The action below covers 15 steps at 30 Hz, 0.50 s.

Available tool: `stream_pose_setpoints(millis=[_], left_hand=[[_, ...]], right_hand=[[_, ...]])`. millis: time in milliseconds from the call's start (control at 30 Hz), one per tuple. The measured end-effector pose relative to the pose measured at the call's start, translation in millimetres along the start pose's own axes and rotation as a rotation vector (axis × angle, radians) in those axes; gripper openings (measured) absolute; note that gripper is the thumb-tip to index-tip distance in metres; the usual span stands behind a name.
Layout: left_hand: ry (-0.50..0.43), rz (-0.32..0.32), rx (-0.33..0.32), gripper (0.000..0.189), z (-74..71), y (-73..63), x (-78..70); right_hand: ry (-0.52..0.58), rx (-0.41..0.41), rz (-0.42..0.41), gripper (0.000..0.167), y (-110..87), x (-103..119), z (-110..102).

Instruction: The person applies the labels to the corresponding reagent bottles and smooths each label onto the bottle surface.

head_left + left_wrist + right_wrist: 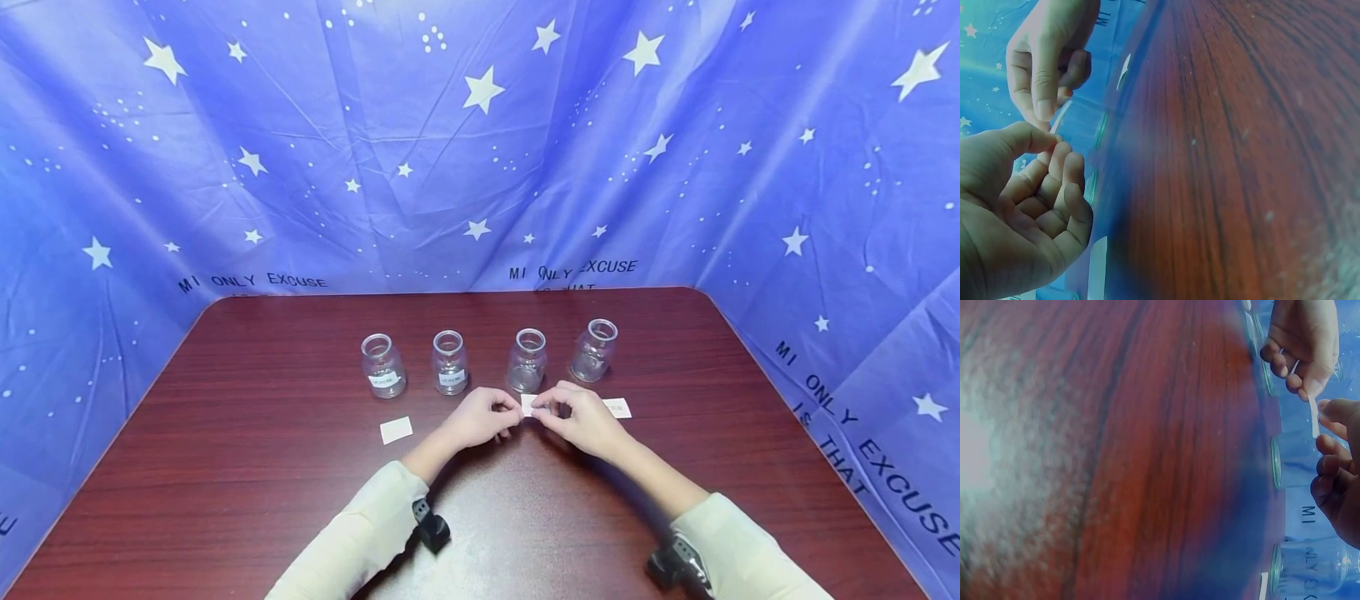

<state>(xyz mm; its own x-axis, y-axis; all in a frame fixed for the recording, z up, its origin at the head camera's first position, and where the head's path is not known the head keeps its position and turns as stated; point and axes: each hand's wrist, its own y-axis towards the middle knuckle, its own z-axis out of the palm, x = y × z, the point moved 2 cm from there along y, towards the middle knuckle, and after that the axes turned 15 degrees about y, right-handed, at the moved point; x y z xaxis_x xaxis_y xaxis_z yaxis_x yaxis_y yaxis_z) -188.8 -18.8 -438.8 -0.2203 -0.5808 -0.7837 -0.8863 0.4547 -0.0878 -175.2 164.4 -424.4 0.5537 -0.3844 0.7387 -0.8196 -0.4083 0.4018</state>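
Thumb and forefinger of my left hand (487, 417) pinch one edge of a small white paper label (527, 406). My right hand (579, 418) has its thumb and fingertips at the label's other side, pinching it. Seen edge-on in the right wrist view, the label (1314, 417) is a thin strip between the two hands. Just behind it stands a glass jar (527, 362) with no label visible. Another plain glass jar (595, 352) is to its right. Two jars on the left, a labelled jar (383, 367) and a second labelled jar (450, 363), carry white printed labels.
A white paper label (396, 430) lies on the dark red wooden table (247, 433) left of my left hand. Another printed label (618, 408) lies partly behind my right hand. A blue star-patterned curtain (420, 167) hangs around the table's back and sides.
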Motion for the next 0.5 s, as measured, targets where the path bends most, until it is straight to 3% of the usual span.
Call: stream_pose_setpoints(millis=[500], left_hand=[[-0.059,0.083,-0.006,0.017,-1.2,-0.9,-0.1]], right_hand=[[0.01,0.03,0.006,0.009,0.9,1.3,4.7]])
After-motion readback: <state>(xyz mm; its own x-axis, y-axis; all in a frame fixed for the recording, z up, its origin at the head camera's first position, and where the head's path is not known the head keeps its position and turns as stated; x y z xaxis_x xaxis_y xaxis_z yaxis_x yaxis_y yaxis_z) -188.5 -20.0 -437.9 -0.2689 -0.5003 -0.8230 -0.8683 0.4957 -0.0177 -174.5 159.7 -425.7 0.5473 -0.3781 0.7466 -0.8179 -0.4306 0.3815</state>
